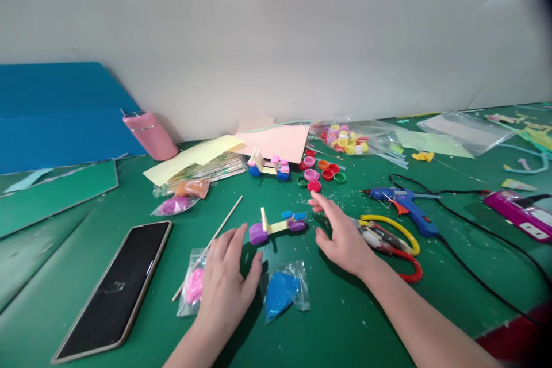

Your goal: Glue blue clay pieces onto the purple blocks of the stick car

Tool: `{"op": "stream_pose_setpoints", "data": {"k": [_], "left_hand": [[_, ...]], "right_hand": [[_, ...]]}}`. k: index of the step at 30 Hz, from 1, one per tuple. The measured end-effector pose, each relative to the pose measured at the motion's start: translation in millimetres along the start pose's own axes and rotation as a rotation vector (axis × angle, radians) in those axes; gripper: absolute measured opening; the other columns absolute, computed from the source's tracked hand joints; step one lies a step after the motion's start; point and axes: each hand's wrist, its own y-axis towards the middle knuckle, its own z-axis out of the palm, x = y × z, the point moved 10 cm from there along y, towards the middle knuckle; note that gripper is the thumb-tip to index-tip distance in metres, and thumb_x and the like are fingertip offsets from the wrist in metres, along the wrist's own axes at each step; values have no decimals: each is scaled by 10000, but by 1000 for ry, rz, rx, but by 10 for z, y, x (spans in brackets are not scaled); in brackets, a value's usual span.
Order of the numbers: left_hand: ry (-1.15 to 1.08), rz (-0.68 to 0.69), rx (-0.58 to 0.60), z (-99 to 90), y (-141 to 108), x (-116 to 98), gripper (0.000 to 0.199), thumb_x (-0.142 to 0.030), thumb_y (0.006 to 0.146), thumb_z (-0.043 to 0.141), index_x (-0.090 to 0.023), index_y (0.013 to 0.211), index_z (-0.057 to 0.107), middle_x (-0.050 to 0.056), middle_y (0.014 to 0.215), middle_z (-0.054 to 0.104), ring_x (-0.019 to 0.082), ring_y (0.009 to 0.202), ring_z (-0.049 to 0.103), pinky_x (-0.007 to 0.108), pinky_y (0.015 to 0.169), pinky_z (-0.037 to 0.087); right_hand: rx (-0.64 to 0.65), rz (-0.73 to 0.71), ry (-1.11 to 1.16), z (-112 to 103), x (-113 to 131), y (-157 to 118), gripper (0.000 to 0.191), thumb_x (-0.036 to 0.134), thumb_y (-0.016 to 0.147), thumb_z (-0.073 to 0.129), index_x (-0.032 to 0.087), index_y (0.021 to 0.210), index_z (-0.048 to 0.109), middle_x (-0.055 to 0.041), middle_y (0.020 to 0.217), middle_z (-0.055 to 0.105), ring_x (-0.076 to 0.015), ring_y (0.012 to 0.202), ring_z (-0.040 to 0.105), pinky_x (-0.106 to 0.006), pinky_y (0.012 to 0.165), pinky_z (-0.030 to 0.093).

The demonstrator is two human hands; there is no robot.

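A small toy vehicle (278, 226) made of pale sticks with purple and blue clay pieces stands on the green table between my hands. My left hand (228, 276) is open at its left side, fingers close to the purple wheel; whether they touch it I cannot tell. Partly under that hand lie a bag of pink clay (194, 286) and a thin wooden stick (226, 219). My right hand (340, 236) is open to the right of the toy, apart from it and holding nothing. A bag of blue clay (282, 293) lies just in front of the toy.
Behind stands a second toy vehicle (269, 168), beside coloured rings (328, 173). At the right are a blue glue gun (405, 204) with its cable and red-and-yellow-handled pliers (390, 240). A phone (116, 287) lies left; a pink bottle (150, 135) stands behind.
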Motion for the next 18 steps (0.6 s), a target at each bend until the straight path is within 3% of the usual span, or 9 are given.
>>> {"op": "stream_pose_setpoints", "data": {"k": [4, 7, 12, 18], "left_hand": [[45, 20, 97, 89, 102, -15, 437, -322, 817, 443, -79, 1180, 454, 162, 1068, 548, 288, 1002, 503, 459, 820, 453], [61, 32, 189, 164, 225, -15, 418, -317, 806, 452, -80, 1148, 494, 160, 1058, 578, 291, 983, 512, 471, 841, 431], [50, 56, 287, 262, 355, -45, 233, -290, 793, 476, -144, 899, 622, 89, 836, 639, 243, 792, 565, 394, 727, 468], [63, 15, 252, 259, 350, -32, 261, -309, 806, 454, -126, 902, 614, 91, 801, 630, 246, 771, 576, 385, 700, 468]], "right_hand": [[-178, -17, 50, -228, 48, -42, 526, 63, 781, 451, 231, 1273, 374, -67, 1067, 556, -188, 946, 541, -346, 827, 449], [-235, -24, 91, -298, 74, -48, 414, 112, 825, 458, 211, 1226, 422, -46, 932, 585, -162, 837, 561, -302, 761, 463], [-223, -36, 107, -286, 100, -49, 360, 136, 839, 463, 198, 1193, 443, -20, 829, 589, -143, 745, 559, -277, 716, 460], [-130, -40, 113, -206, 111, -56, 304, 151, 850, 445, 183, 1151, 464, -17, 771, 585, -135, 690, 556, -274, 673, 456]]}}
